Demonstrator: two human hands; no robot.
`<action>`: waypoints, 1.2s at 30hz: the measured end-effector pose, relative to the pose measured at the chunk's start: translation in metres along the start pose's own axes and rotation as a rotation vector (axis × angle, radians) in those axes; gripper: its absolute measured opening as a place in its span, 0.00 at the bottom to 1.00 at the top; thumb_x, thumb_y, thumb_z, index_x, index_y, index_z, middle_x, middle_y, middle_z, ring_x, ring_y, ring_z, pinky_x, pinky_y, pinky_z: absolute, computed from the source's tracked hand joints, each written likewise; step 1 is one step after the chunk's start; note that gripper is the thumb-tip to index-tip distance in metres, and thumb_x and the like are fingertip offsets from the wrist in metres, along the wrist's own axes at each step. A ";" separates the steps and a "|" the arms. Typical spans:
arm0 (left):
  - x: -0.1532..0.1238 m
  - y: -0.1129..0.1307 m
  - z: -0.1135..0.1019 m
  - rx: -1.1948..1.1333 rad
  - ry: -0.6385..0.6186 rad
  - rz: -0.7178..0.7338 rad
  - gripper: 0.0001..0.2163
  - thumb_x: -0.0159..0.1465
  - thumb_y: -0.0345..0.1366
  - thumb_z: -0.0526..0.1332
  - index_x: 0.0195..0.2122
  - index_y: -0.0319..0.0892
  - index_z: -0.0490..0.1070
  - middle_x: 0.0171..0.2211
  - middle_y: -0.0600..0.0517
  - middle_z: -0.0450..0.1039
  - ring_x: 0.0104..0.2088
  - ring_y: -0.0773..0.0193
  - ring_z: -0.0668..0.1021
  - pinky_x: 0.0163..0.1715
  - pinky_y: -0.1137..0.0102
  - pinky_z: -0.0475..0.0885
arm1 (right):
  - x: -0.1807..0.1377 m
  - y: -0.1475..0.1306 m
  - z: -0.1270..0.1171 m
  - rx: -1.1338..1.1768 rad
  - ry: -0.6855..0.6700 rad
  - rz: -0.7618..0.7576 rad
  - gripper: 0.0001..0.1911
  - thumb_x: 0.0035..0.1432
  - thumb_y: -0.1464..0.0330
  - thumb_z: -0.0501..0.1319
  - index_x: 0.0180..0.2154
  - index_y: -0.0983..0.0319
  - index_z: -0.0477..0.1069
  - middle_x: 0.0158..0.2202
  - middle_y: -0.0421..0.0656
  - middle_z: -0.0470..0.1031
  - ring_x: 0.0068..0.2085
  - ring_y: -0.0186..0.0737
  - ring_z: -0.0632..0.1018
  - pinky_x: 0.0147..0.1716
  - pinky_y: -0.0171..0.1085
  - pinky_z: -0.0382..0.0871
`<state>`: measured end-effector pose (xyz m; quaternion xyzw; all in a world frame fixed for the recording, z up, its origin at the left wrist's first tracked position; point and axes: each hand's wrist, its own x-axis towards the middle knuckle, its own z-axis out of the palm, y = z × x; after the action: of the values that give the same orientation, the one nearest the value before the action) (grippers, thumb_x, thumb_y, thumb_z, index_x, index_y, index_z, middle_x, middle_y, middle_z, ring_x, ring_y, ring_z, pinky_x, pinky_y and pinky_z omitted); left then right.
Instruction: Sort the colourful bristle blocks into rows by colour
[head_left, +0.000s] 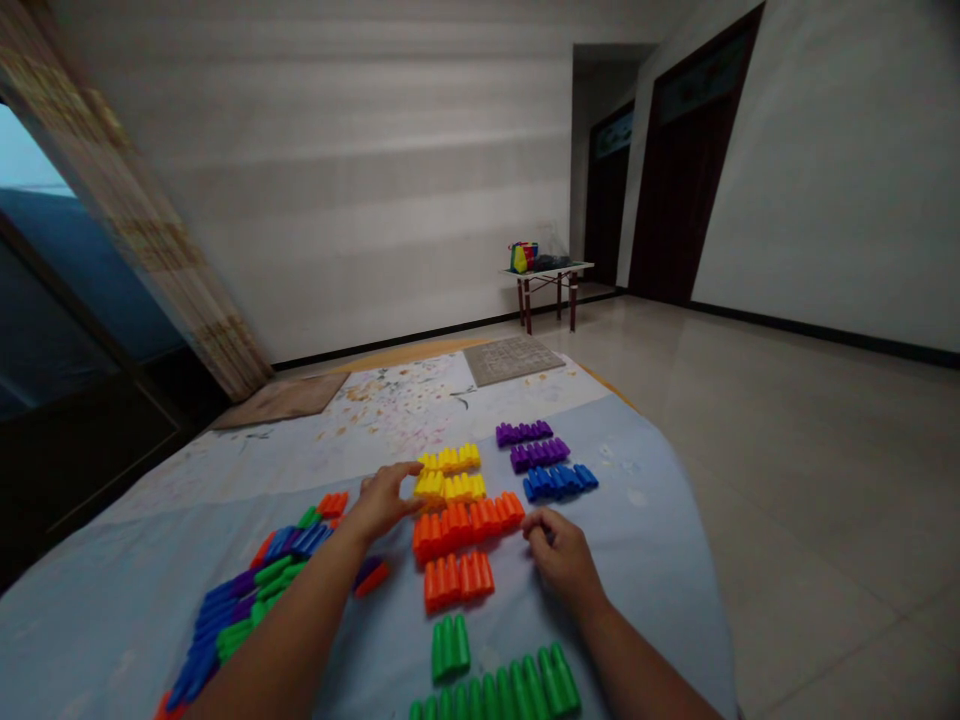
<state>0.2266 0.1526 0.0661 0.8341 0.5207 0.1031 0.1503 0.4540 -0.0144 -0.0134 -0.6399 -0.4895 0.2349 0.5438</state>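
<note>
Rows of small plastic pegs lie sorted by colour on a pale blue cloth. My left hand reaches forward with fingers stretched, its fingertips touching the near yellow row. My right hand rests on the cloth with fingers curled, right of the long orange row, almost touching its end. A shorter orange row lies just below. Green rows sit nearest me. Purple rows and a blue row lie further right. Whether the right hand holds a peg is hidden.
A mixed pile of blue, green, purple and orange pegs lies left of my left arm. Beyond the cloth are a grey mat, a brown mat, and a small table with a colourful box. Tiled floor spreads to the right.
</note>
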 end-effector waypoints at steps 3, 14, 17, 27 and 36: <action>0.001 0.004 0.001 0.018 -0.009 0.005 0.23 0.51 0.39 0.61 0.51 0.47 0.67 0.50 0.49 0.72 0.52 0.55 0.70 0.56 0.58 0.59 | -0.001 -0.003 -0.001 -0.003 0.011 0.000 0.09 0.51 0.71 0.50 0.26 0.61 0.69 0.26 0.41 0.72 0.30 0.38 0.73 0.31 0.33 0.64; 0.006 0.040 -0.002 0.086 0.012 0.099 0.21 0.53 0.43 0.60 0.49 0.51 0.69 0.51 0.48 0.70 0.54 0.53 0.67 0.54 0.56 0.58 | -0.001 -0.004 -0.001 0.016 0.014 0.016 0.10 0.50 0.70 0.51 0.26 0.61 0.70 0.25 0.41 0.73 0.29 0.38 0.73 0.29 0.32 0.64; 0.011 0.050 0.001 0.114 -0.020 0.138 0.19 0.50 0.39 0.63 0.46 0.52 0.72 0.49 0.49 0.71 0.52 0.52 0.68 0.53 0.56 0.57 | -0.001 -0.005 -0.002 0.009 0.023 0.008 0.10 0.50 0.70 0.51 0.26 0.61 0.70 0.25 0.40 0.72 0.29 0.38 0.73 0.29 0.32 0.64; 0.022 0.047 0.009 0.130 -0.024 0.185 0.19 0.47 0.34 0.66 0.42 0.54 0.74 0.46 0.49 0.73 0.51 0.51 0.69 0.51 0.56 0.57 | -0.001 -0.003 -0.001 0.014 0.025 0.002 0.10 0.50 0.71 0.51 0.26 0.61 0.69 0.26 0.41 0.73 0.29 0.38 0.74 0.30 0.32 0.65; -0.020 0.040 -0.012 -0.114 0.319 0.077 0.17 0.58 0.46 0.57 0.46 0.48 0.70 0.48 0.49 0.71 0.52 0.57 0.68 0.54 0.60 0.60 | -0.002 -0.004 -0.003 -0.007 0.023 -0.007 0.10 0.50 0.70 0.51 0.26 0.61 0.70 0.25 0.40 0.73 0.28 0.37 0.73 0.29 0.33 0.64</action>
<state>0.2476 0.1196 0.0912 0.8165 0.4991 0.2692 0.1086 0.4541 -0.0182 -0.0090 -0.6428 -0.4863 0.2239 0.5479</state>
